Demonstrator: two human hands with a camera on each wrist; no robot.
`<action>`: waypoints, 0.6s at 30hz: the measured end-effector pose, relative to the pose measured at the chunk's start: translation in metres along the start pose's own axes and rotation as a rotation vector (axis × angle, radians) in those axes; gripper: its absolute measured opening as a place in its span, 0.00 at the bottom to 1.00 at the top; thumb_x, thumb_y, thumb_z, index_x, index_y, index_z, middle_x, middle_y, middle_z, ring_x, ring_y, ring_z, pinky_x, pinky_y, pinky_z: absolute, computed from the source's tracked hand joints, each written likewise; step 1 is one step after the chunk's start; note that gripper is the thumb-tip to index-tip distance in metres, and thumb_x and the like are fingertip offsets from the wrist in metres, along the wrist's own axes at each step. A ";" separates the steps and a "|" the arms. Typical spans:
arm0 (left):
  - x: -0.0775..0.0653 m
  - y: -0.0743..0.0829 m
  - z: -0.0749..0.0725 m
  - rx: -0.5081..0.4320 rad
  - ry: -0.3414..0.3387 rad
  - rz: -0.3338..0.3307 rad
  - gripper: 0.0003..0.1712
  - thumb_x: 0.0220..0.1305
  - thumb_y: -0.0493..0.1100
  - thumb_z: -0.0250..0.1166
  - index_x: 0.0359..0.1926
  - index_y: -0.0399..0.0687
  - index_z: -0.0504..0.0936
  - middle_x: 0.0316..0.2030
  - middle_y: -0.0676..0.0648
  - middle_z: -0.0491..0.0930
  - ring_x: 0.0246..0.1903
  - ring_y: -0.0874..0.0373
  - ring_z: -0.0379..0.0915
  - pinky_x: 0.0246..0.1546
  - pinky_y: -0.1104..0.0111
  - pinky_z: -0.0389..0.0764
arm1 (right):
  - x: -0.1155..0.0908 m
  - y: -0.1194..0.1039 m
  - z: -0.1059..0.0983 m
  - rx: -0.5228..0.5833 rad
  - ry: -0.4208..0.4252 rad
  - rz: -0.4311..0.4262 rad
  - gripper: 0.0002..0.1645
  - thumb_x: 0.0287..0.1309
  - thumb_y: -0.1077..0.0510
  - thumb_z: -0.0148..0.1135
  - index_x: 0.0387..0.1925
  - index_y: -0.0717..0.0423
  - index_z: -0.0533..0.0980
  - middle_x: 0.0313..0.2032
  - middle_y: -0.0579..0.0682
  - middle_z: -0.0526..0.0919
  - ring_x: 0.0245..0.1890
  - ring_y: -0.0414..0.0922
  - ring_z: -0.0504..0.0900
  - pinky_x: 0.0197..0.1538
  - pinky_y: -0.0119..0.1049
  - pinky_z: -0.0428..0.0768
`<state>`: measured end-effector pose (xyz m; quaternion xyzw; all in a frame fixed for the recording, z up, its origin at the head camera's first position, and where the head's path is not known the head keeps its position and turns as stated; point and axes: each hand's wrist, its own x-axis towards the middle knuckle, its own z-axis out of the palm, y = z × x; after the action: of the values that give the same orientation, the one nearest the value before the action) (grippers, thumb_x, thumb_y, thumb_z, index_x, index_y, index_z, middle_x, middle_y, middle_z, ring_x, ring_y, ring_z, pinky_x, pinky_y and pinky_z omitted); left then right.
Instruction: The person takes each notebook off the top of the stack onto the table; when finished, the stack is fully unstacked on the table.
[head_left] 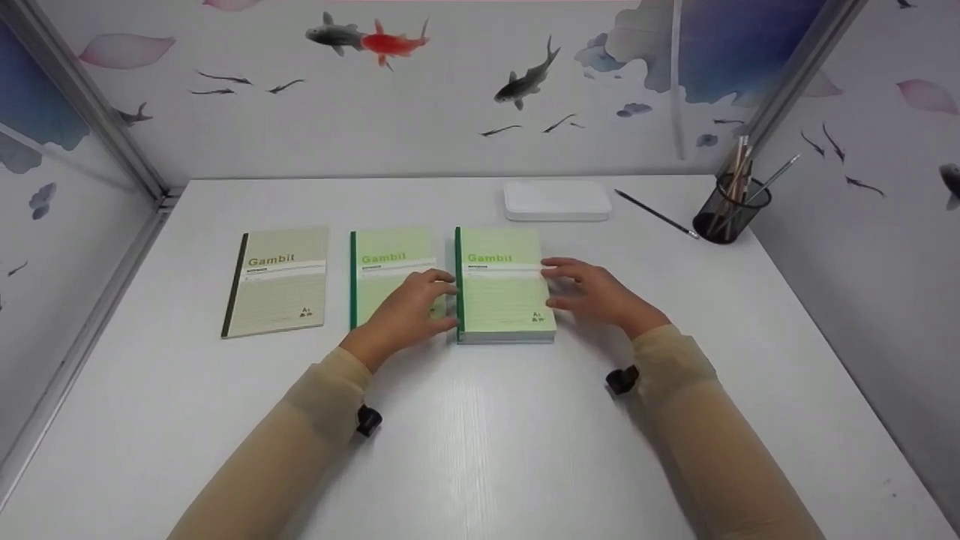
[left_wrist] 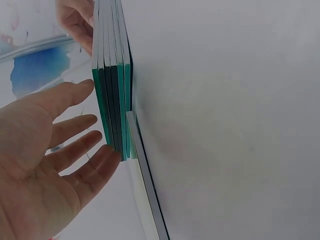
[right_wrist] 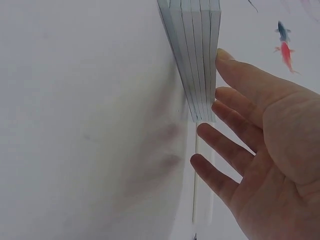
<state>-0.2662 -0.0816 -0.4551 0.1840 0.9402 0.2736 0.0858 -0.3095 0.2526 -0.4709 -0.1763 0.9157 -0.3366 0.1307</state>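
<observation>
A stack of several green notebooks [head_left: 502,300] with dark green spines lies squared up in the middle of the table. My left hand [head_left: 409,307] is at its spine side, fingers spread and nearly straight, fingertips right at the spines [left_wrist: 110,110]. On the opposite side my right hand [head_left: 596,292] has its fingertips at the page edges [right_wrist: 195,60], thumb near the top cover. Neither hand grips the stack. Left of it, partly hidden under my left hand, lies a single green notebook [head_left: 375,289]. A beige notebook [head_left: 277,292] with a black spine lies further left.
Behind the stack sits a white flat case [head_left: 557,202]. A dark pencil [head_left: 656,214] lies to its right, beside a black mesh pen holder [head_left: 731,217] with several pencils. Printed panels [head_left: 420,120] wall the table at the back and both sides.
</observation>
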 end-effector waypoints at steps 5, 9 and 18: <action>0.002 -0.003 -0.001 -0.009 -0.017 0.012 0.30 0.66 0.51 0.72 0.65 0.46 0.80 0.69 0.49 0.73 0.72 0.51 0.65 0.74 0.56 0.68 | 0.001 -0.003 -0.001 0.003 0.001 -0.011 0.36 0.65 0.52 0.71 0.72 0.49 0.72 0.78 0.41 0.64 0.80 0.51 0.58 0.78 0.54 0.61; 0.004 -0.005 -0.001 0.005 -0.017 0.038 0.30 0.64 0.51 0.74 0.64 0.44 0.80 0.70 0.48 0.72 0.72 0.50 0.66 0.74 0.56 0.68 | 0.002 -0.003 -0.001 0.012 0.011 -0.043 0.35 0.65 0.53 0.71 0.71 0.51 0.73 0.77 0.43 0.65 0.79 0.50 0.59 0.77 0.54 0.64; 0.005 -0.005 0.000 0.023 -0.018 0.021 0.30 0.62 0.54 0.75 0.62 0.49 0.82 0.70 0.52 0.74 0.73 0.51 0.65 0.74 0.55 0.67 | 0.009 0.000 0.000 0.158 0.142 0.122 0.24 0.64 0.56 0.70 0.62 0.49 0.80 0.63 0.51 0.80 0.57 0.51 0.84 0.56 0.44 0.85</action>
<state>-0.2721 -0.0833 -0.4584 0.1972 0.9405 0.2620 0.0895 -0.3174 0.2486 -0.4719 -0.0850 0.9023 -0.4107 0.0995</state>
